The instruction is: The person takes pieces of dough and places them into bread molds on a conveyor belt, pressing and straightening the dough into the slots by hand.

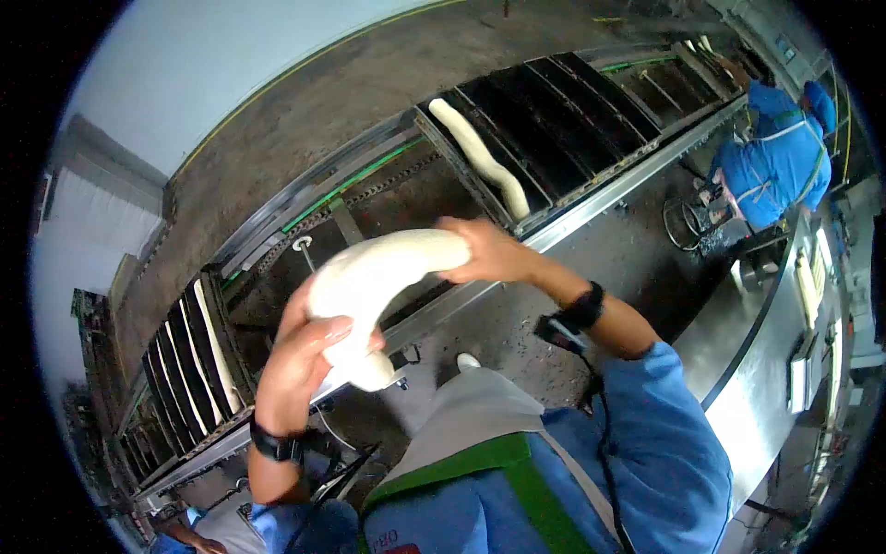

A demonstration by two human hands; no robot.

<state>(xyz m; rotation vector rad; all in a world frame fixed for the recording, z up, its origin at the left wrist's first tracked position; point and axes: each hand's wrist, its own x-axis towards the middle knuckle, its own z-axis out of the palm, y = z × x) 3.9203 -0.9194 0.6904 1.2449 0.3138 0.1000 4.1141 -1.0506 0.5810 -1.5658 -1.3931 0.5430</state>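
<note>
A thick, pale roll of dough [383, 268] hangs bent in an arch between my hands, above the near rail of the conveyor. My left hand [309, 342] is wrapped round its lower left part, and a short end droops past the fingers. The other end is gripped by my right hand [480, 251], closed around it. Beyond my right hand lies a black baking pan with several long troughs [554, 120]. One dough strip [480, 159] rests in its nearest trough, slightly wavy.
At left, another black pan [166, 365] holds several dough strips. The conveyor's metal rail [591, 217] runs diagonally past me. A steel table [752, 388] with more dough strips stands at right. A co-worker in blue [775, 157] is at upper right; another person's arm [189, 535] shows at lower left.
</note>
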